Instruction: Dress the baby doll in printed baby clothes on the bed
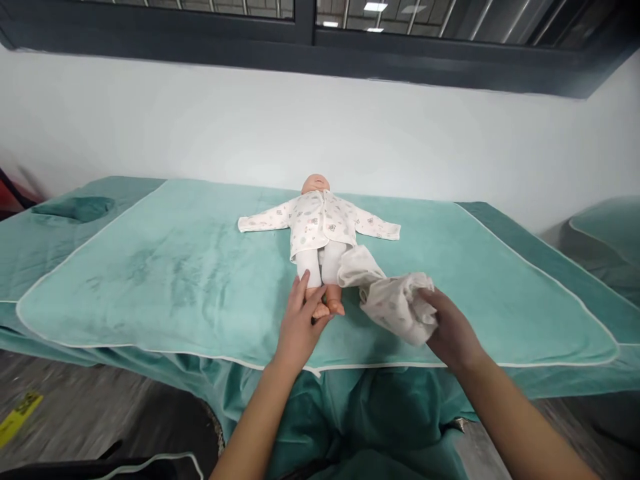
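Note:
A baby doll [316, 183] lies on its back on the green bed cover [190, 267], its head toward the wall and its arms stretched out sideways. It wears a white printed baby jacket [323, 220], and white cloth covers its upper legs. My left hand [303, 327] rests at the doll's feet, thumb and fingers apart, touching the lower legs. To the right of the legs, my right hand [445, 327] grips a bunched white printed baby garment [400, 307]. One end of that garment reaches beside the doll's leg. Its exact kind is hidden by the folds.
A white wall [320, 127] stands behind the bed, with a dark window frame [400, 63] above it. A green cushion [610, 227] lies at the far right. On the floor at lower left is a yellow label [20, 417].

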`<state>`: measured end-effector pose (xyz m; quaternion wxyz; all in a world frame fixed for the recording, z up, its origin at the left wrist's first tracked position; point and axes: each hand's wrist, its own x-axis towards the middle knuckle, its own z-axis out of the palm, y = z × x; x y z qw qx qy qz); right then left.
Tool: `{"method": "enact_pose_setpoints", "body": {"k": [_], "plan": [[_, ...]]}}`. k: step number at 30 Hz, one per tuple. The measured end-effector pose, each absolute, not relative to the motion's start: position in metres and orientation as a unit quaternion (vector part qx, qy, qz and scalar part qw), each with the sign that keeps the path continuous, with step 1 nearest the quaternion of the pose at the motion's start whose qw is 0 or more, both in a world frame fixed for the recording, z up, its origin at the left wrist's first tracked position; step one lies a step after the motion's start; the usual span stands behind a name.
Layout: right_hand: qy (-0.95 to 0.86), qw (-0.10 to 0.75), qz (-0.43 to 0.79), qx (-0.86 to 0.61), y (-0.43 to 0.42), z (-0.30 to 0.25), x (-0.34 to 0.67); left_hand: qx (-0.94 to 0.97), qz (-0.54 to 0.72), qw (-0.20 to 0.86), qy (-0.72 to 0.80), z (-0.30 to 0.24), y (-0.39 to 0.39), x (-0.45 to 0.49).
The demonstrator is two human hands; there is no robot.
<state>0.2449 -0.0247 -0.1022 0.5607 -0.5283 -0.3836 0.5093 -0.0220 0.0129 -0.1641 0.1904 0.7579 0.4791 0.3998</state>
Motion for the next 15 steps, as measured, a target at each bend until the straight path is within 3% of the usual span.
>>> {"method": "enact_pose_setpoints", "body": {"k": [10, 15], "plan": [[-0.453, 0.478, 0.617, -0.432, -0.020, -0.055, 0.202, 0.719, 0.456, 0.348, 0.393, -0.095, -0.026, -0.018], [-0.578, 0.441, 0.555, -0.404, -0.008, -0.038, 0.164, 0.638, 0.492, 0.405, 0.432, -0.073, -0.024, -0.006]]}}
